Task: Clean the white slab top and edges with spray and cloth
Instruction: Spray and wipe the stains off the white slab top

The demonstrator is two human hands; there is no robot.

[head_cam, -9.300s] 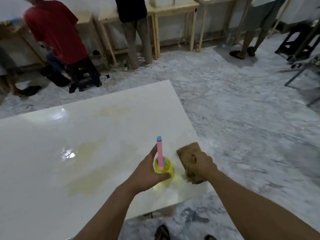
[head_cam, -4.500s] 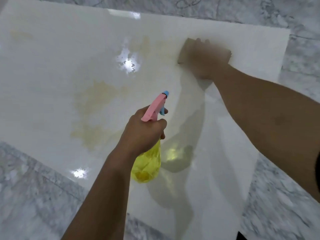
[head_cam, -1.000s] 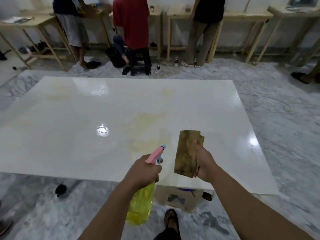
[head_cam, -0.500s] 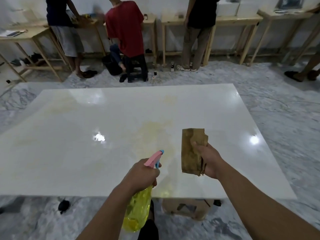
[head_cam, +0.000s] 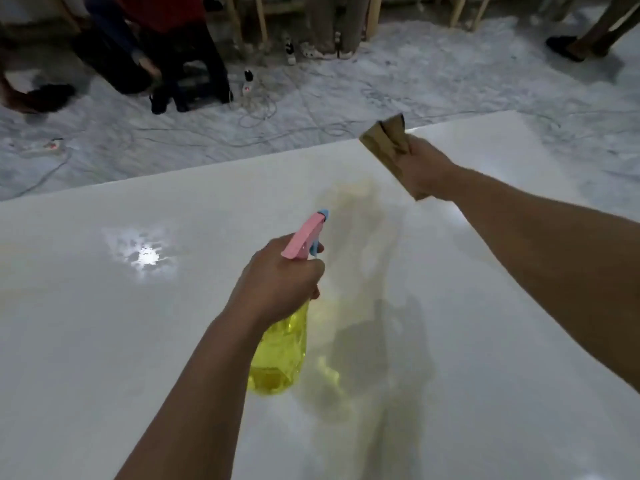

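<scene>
Two hands work over the slab [head_cam: 104,341]: left hand [head_cam: 277,282] grips the spray bottle [head_cam: 280,355], right hand [head_cam: 424,168] clutches the cloth [head_cam: 382,136] near the far edge.

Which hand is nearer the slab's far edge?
Right. The right hand, gripping the cloth, reaches the slab far edge; the left hand holds the spray bottle mid-slab.

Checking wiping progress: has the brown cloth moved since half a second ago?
Yes. The folded brown cloth, gripped by the right hand, went from above the white slab's near edge to its far edge.
</scene>
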